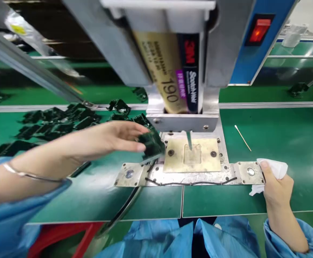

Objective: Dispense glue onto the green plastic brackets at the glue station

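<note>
My left hand (110, 138) reaches in from the left and pinches a small dark green plastic part (152, 143) just left of the brass fixture plate (192, 156). The plate has a square recess under a thin dispensing needle (189, 140). Above it hangs a glue cartridge (172, 71) marked 3M and 190 in a metal holder. My right hand (276, 184) rests on the green table at the right end of the metal base, closed on a white wipe (273, 168).
A pile of dark parts (56, 122) lies on the green mat at the left. A thin wooden stick (242, 138) lies to the right of the fixture. A blue housing with a lit red switch (260, 30) stands above. A black cable (124, 209) runs off the front edge.
</note>
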`<action>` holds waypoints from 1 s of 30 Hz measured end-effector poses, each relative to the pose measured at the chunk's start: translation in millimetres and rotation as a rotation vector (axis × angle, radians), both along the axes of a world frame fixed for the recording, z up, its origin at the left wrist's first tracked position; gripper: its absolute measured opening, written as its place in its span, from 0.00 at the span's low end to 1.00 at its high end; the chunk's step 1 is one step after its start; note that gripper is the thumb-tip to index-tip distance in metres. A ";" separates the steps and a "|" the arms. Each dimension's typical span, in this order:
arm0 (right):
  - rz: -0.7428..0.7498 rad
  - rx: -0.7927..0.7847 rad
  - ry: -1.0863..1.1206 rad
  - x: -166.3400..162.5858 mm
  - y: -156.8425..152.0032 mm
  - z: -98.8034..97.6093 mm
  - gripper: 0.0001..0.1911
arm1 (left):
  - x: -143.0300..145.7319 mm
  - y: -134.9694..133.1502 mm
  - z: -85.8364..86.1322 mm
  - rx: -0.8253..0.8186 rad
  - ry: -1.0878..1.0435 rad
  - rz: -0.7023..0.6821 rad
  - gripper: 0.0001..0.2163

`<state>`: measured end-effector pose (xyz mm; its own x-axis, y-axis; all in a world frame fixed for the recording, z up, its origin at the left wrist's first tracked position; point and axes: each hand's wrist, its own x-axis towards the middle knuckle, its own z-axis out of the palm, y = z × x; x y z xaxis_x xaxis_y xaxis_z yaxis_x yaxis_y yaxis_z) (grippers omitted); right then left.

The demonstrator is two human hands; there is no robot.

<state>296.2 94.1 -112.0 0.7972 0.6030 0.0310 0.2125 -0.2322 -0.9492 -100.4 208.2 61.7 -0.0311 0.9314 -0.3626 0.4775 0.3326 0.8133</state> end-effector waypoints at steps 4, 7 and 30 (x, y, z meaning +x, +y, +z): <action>0.004 0.053 0.000 -0.1 2.6 0.8 0.26 | 27.2 -30.9 -32.8 -0.386 -0.299 -0.175 0.26; 0.007 0.042 0.009 2.1 3.2 -0.8 0.27 | 55.4 -33.2 -46.2 -0.424 -0.423 -0.207 0.25; 0.063 0.031 -0.010 6.9 3.6 -6.7 0.28 | 68.2 1.2 -65.7 0.163 -0.083 -0.524 0.33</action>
